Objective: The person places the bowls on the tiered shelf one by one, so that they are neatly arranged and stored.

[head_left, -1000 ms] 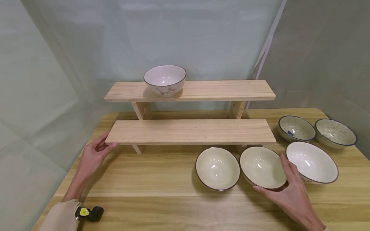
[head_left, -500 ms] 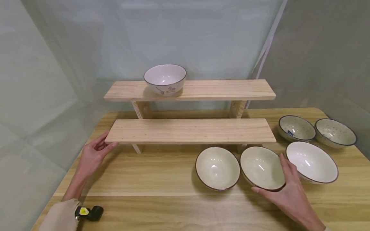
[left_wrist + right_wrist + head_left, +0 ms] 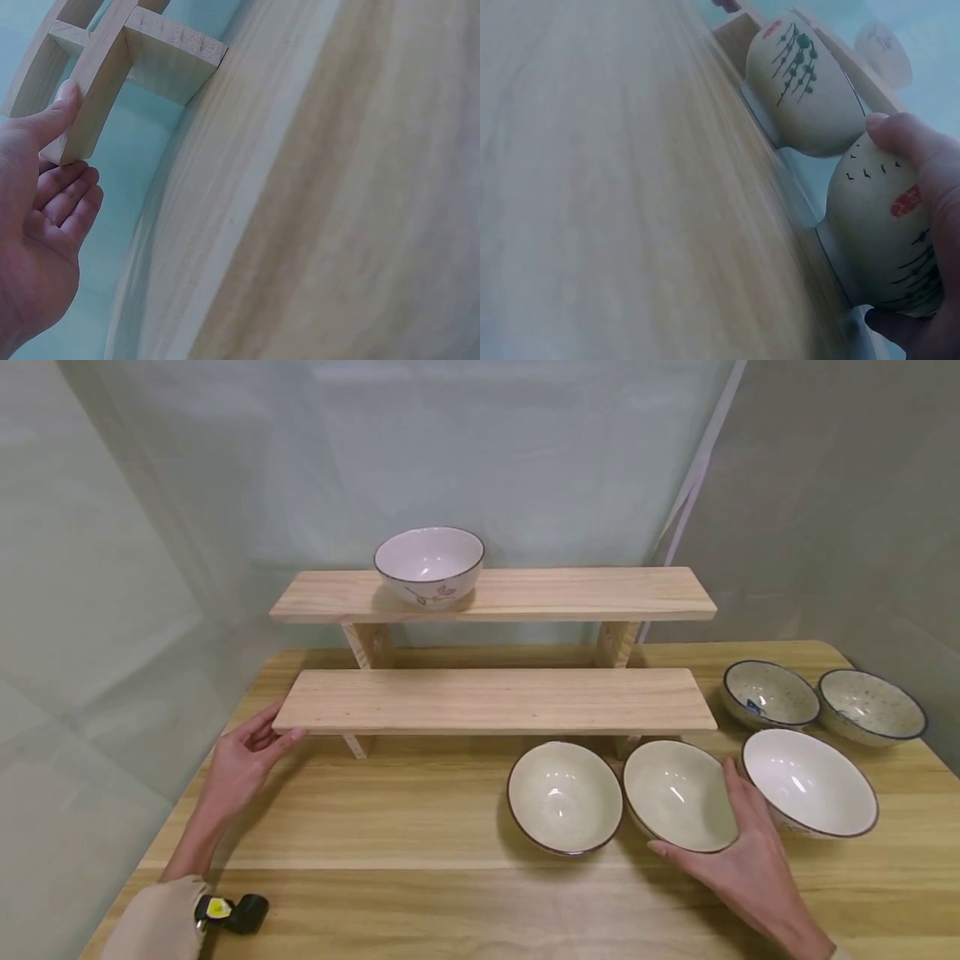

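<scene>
The left hand point(image 3: 236, 772) has hold of the left end of the low shelf point(image 3: 491, 700). Its thumb is on one side of the wood and its fingers bend around the end. The right hand point(image 3: 746, 868) is gripping a cream bowl point(image 3: 675, 793) by its right side, with the thumb on the near side. This bowl is in front of the right end of the low shelf, open side up. It is on the tabletop point(image 3: 420, 902) or just above it; I cannot tell which.

Just to its left sits a second cream bowl point(image 3: 564, 797). From the right wrist, you can see green plants and red marks painted on both, and little black birds on the gripped one.

To the right is a big white bowl point(image 3: 813, 785). Far behind that are two speckled bowls point(image 3: 772, 693) with blue rims, side by side. On the high shelf point(image 3: 585, 593), left of the middle, sits a white bowl with a brown rim point(image 3: 431, 564) and a twig painted on it.
</scene>
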Motion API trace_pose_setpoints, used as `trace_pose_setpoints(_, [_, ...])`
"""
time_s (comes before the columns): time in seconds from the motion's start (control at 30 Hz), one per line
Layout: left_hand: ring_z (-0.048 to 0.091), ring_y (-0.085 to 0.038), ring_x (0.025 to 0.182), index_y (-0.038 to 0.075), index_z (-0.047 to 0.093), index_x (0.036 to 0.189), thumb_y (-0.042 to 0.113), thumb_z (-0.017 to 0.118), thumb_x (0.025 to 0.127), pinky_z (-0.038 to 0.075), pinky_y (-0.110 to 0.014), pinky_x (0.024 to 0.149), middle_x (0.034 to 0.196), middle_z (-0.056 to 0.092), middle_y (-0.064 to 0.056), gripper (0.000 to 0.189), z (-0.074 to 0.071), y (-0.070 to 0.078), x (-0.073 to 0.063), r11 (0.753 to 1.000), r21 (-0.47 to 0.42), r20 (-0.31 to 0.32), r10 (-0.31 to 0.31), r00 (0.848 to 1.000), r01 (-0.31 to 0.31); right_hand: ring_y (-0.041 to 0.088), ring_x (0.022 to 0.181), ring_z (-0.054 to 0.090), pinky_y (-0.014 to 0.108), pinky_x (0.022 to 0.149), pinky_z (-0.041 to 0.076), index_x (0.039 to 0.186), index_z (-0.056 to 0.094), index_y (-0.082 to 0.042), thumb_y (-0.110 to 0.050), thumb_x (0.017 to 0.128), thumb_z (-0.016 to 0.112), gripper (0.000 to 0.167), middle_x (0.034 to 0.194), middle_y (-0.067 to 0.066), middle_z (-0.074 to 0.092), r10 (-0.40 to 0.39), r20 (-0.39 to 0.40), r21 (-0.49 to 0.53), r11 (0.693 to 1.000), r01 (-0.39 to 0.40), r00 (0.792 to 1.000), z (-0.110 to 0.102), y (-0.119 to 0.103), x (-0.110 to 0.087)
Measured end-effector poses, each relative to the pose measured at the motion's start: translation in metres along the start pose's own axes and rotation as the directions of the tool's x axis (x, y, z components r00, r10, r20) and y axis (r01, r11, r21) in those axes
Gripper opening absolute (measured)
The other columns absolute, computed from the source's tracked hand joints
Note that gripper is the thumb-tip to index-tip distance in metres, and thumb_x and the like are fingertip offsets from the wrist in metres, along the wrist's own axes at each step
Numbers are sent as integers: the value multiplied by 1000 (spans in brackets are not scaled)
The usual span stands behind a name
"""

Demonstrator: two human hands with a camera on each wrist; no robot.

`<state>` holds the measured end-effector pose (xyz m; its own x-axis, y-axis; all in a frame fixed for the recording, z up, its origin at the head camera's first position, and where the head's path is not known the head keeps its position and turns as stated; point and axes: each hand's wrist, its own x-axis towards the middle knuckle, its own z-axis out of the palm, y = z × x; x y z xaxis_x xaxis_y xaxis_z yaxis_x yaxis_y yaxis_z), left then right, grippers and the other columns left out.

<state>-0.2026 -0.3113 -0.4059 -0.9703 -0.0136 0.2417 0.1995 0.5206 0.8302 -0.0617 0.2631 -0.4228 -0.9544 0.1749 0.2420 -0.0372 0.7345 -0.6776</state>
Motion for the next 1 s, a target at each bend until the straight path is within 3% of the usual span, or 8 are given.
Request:
trace_pose_setpoints(0.23, [53,15,103,-8,37,156,20,68,103,49,-6,80,144,50,-36,67,0,-2,1,1000,-6,1,-12,1000,12,59,142,25,68,114,18,166,18,-8,-32,60,100,137,165,30,22,-15,-34,19,1000,16,999,0,2,-1])
trace_pose_setpoints(0.5, [53,14,104,-8,36,156,20,68,103,49,-7,80,145,49,-36,68,0,-1,2,1000,-16,5,-20,1000,20,55,132,34,66,108,26,167,20,-14,-26,57,101,138,154,31,34,-17,-79,42,999,20,997,-3,0,-3])
trace_pose_setpoints(0.63, [53,14,104,-9,36,156,19,68,103,49,-7,80,145,49,-36,67,-1,-1,2,1000,-18,6,-16,1000,16,54,133,35,62,112,23,167,21,-17,-23,56,102,138,154,30,35,-35,-103,59,997,41,994,-5,-1,-3])
trace_pose_setpoints(0.67, [53,14,104,-9,36,156,19,68,103,49,-7,80,145,49,-36,67,-1,-1,2,1000,-20,5,-15,1000,15,54,133,35,59,113,23,167,21,-17,-23,55,102,138,153,30,35,-41,-110,62,997,48,993,-5,-1,-4])
trace_pose_setpoints(0.77, [53,15,103,-8,37,156,19,68,103,49,-7,80,144,50,-36,67,-1,-1,1,1000,-15,2,-12,1000,12,51,131,37,36,115,22,167,23,-16,-19,54,102,138,152,30,37,-61,-138,67,995,71,989,-7,-1,-4])
trace_pose_setpoints(0.9, [53,14,104,-9,36,156,20,68,103,48,-6,80,145,50,-36,67,-1,-1,1,1000,-3,4,-9,1000,9,45,130,38,9,103,17,166,25,-17,-15,52,102,138,150,28,39,-84,-173,77,992,98,981,-10,-2,-4])
trace_pose_setpoints(1.0, [53,13,105,-9,36,156,20,68,103,49,-6,80,145,49,-36,68,-1,-1,1,1000,-5,5,-9,1000,9,34,132,38,7,101,19,166,27,-18,-11,50,102,138,151,25,40,-96,-190,89,989,115,977,-13,-2,-4])
